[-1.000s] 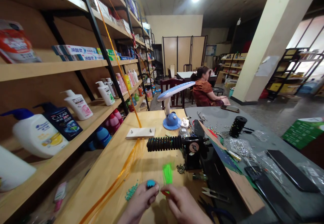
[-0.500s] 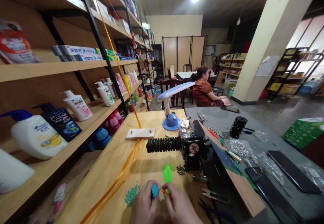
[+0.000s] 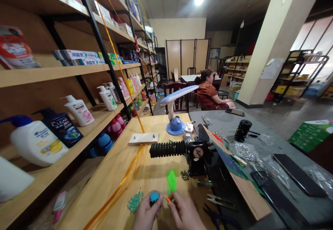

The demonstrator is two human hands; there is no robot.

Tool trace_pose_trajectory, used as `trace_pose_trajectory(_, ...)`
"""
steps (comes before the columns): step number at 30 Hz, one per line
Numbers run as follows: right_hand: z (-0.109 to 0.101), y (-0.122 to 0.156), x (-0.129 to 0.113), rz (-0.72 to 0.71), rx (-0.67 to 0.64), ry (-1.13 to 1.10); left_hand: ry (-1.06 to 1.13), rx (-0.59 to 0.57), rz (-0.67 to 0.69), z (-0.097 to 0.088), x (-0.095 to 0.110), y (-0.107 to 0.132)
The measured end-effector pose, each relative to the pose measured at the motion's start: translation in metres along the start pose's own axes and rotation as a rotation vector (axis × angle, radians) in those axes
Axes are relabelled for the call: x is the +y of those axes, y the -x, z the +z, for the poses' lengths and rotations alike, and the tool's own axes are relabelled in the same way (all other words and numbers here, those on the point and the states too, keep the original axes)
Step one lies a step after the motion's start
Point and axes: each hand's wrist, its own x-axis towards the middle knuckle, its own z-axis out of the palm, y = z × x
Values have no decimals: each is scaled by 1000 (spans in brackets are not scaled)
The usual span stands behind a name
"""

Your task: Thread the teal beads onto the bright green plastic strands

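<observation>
My left hand (image 3: 147, 209) is closed around a small dark object with a round blue top (image 3: 154, 197). Opposite it, my right hand (image 3: 183, 209) pinches a small orange piece (image 3: 168, 199) whose thin tip points toward the left fingers. A bundle of bright green strands (image 3: 171, 181), partly blurred, extends upward from the right fingertips. Both hands are close together, low over the wooden table (image 3: 148, 178). Turquoise beads (image 3: 134, 202) lie loose just left of my left hand. How the green strands join the orange piece is hidden by the fingers.
A black ribbed roller (image 3: 168, 149) on a mount stands ahead, with a blue lamp (image 3: 176, 124) behind. Orange threads (image 3: 118, 185) run from a white plate (image 3: 143, 139). Snips (image 3: 221, 201) and pliers (image 3: 218, 216) lie right. A seated person (image 3: 208, 91) is farther back.
The hands have shifted slightly, and the orange piece with its thin tip shows more clearly between them. The blue top is tilted more toward me. Both grips stay closed.
</observation>
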Motion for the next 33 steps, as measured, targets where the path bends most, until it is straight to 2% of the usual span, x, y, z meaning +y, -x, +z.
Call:
trace_pose_trajectory(6,-3,3,0,45,-68,-115,104,-18,-40,5,17,12)
trace_pose_trajectory(12,6,3,4,282,-63,-581,50,-47,36,5,22,13)
trace_pose_trajectory(14,5,4,4,322,-76,-666,17,-60,58,6,24,14)
trace_pose_trajectory(17,-4,8,1,307,-70,-588,-69,-90,108,6,28,17)
trace_pose_trajectory(23,-32,17,-8,158,-72,-174,-205,-247,181,3,44,17)
trace_pose_trajectory(25,-39,18,-10,101,-65,-88,-313,-286,244,2,53,16)
trace_pose_trajectory(28,-47,18,-14,64,-84,-47,-492,-347,328,1,64,15)
trace_pose_trajectory(33,-57,16,-23,144,-182,-140,-598,-410,377,-4,67,14)
